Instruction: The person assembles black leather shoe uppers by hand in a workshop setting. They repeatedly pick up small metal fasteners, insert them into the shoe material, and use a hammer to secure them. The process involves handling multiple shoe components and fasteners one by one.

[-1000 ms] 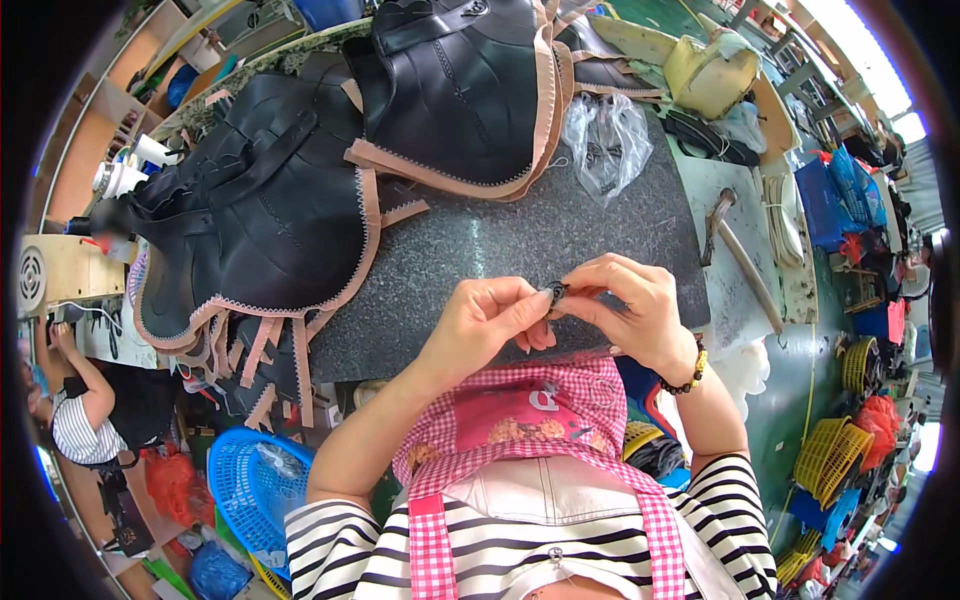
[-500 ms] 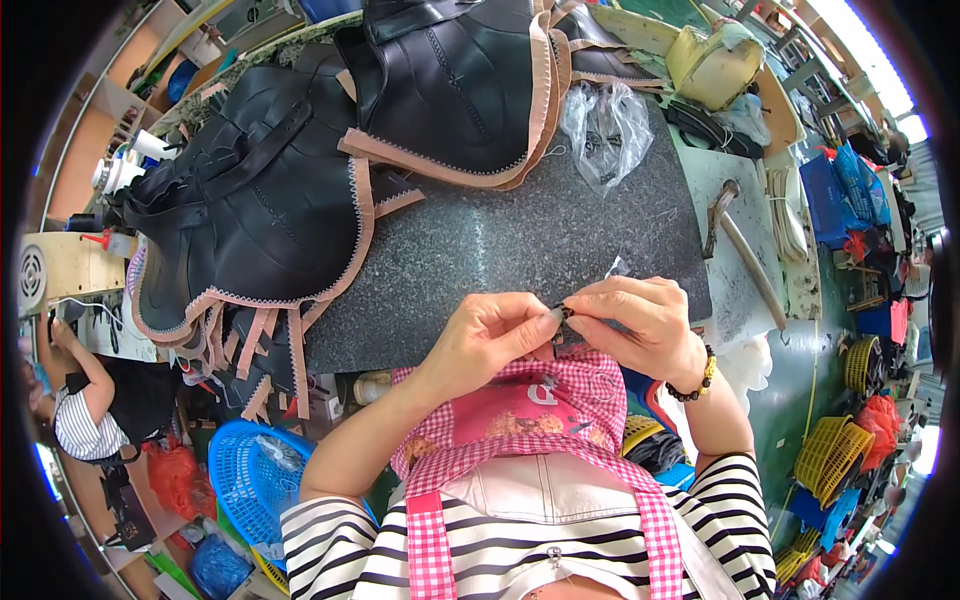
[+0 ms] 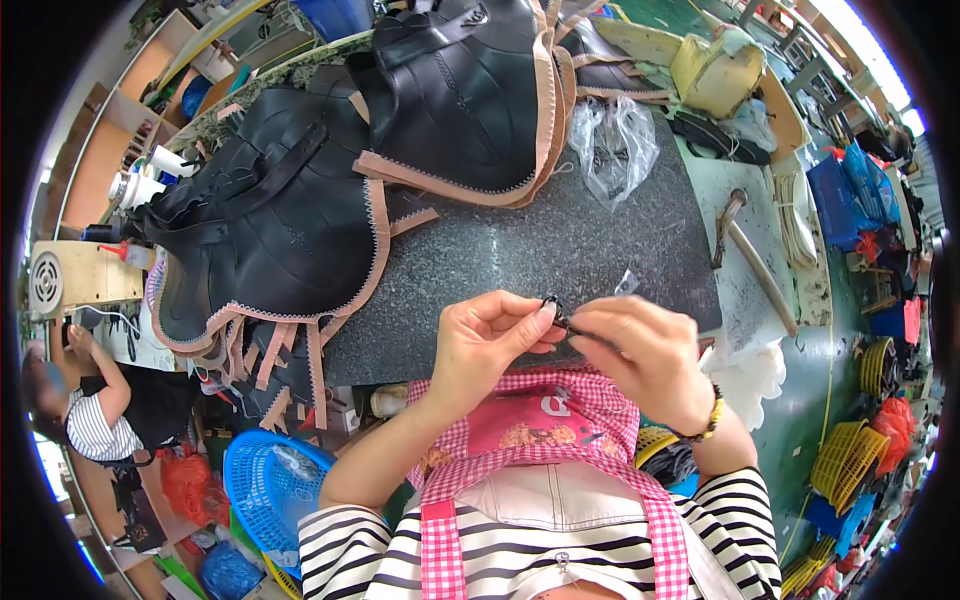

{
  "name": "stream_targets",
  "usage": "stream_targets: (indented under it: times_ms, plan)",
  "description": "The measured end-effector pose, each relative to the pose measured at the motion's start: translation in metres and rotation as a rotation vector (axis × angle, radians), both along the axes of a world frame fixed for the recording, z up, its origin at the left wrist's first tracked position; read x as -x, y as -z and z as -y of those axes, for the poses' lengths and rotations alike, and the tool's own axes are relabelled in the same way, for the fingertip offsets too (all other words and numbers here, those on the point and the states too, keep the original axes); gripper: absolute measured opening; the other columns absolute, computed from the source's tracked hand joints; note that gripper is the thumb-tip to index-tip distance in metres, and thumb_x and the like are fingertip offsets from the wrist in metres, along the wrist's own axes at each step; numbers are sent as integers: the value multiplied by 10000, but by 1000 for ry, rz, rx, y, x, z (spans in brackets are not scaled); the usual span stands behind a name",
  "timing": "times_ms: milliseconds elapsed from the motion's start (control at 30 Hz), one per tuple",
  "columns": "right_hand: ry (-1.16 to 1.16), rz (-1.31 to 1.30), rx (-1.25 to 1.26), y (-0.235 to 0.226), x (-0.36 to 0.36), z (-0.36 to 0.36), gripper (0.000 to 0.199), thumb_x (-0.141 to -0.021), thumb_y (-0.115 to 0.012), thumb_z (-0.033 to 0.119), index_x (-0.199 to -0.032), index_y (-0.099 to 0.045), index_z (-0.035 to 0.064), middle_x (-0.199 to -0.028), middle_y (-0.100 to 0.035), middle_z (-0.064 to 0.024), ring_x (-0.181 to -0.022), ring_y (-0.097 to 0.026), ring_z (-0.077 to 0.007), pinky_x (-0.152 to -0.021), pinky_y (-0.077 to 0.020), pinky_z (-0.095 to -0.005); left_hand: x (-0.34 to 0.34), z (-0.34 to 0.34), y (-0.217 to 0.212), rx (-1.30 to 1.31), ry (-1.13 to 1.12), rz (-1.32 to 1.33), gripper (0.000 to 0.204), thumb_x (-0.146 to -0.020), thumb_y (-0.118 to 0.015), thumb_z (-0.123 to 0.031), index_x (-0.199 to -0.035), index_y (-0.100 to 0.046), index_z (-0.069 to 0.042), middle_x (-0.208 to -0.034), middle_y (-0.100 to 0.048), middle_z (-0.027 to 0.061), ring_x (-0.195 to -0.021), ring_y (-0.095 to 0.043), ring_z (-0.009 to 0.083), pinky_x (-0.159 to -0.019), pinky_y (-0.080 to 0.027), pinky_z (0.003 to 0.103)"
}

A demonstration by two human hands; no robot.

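A small black looped piece is pinched between the thumb and forefinger of my left hand; its kind is too small to make out. Closed at the fingertips, my right hand grips the other end of this piece, slightly smeared by motion. Both hands hover over the near edge of a dark speckled stone slab, in front of my pink checked apron. Beyond them on the slab lie a clear plastic bag with small dark things in it and a small clear scrap.
Black leather pieces with zigzag-stitched tan edging are heaped at the left and back. A hammer lies right of the slab. A blue basket stands below left; yellow baskets stand at right. Another person works far left.
My right hand has drawn slightly right and downward, and the black loop now shows more plainly above my left fingertips. The whole view has shifted a little.
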State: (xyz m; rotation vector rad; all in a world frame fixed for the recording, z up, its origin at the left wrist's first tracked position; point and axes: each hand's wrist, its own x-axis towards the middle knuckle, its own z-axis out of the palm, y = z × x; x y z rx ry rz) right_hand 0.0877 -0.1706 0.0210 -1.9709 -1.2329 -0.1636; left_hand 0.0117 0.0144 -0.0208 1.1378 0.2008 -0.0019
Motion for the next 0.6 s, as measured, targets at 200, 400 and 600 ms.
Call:
stream_targets:
  times_ms: [200, 400, 600]
  plan:
    - [43, 30, 39, 10, 6, -2, 177, -790, -698, 32, -957, -649, 2, -868, -672, -102, -698, -687, -239, -590, -554, -317, 5, 11, 7, -107, -54, 53, 109, -937, -596, -16, -1011, -647, 44, -938, -703, 151, -866, -709, 194, -745, -607, 298]
    - [-6, 48, 114, 4, 0, -4, 127, -791, -715, 26, -896, -648, 1, -803, -670, -87, -642, -679, -228, -542, -544, -309, 9, 19, 2, -305, -118, 144, 106, -929, -608, -7, -1004, -647, 59, -915, -713, 146, -840, -700, 162, -758, -598, 284]
    - [45, 133, 86, 3, 3, -10, 168, -740, -729, 16, -888, -648, 13, -777, -659, -81, -618, -670, -206, -515, -530, -301, 10, 20, 2, -451, -197, 186, 98, -920, -621, -4, -983, -652, 64, -911, -714, 156, -824, -700, 161, -733, -597, 283]
